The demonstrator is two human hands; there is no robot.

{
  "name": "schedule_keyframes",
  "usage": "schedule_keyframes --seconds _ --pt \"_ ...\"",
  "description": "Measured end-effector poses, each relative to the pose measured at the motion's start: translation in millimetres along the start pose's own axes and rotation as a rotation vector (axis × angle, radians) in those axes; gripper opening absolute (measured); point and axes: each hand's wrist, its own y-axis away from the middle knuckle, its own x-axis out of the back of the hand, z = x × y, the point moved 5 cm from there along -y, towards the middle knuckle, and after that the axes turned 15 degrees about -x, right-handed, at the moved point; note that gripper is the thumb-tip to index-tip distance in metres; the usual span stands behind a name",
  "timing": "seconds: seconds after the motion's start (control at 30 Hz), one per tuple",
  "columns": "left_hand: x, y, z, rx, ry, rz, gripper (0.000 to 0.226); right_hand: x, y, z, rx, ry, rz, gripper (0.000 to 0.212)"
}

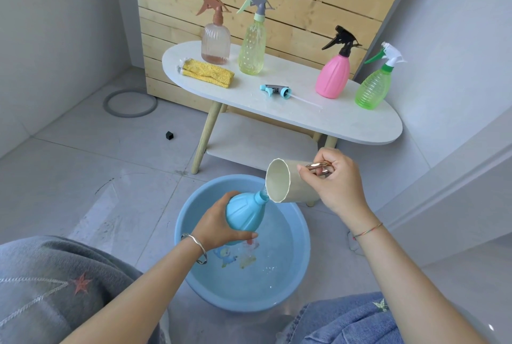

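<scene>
Nearest, over the one blue basin (pixel 301 246), which holds water and would catch any spill, the left hand (pixel 219 224) wraps round the belly of the headless blue spray bottle (pixel 243 212), tilting its open neck toward the cup. The right hand (pixel 336 181) grips the metal handle of the single cream cup (pixel 279 181), tipped almost sideways so its lip meets the neck and water runs in. Beyond, the white oval table (pixel 291 116) carries one loose blue spray head (pixel 275 90), probably set aside for filling, one folded yellow cloth (pixel 207 73), and four capped bottles: brown-headed clear bottle (pixel 215 41), yellow-green bottle (pixel 252 47), pink bottle (pixel 332 74), green bottle (pixel 372 88).
</scene>
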Motion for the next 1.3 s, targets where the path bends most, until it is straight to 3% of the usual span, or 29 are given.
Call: schedule_keyframes --seconds 1.3 --pt "-5 5 0 0.045 0.019 0.004 0.087 -22 14 -27 0.372 0.213 -0.021 0.040"
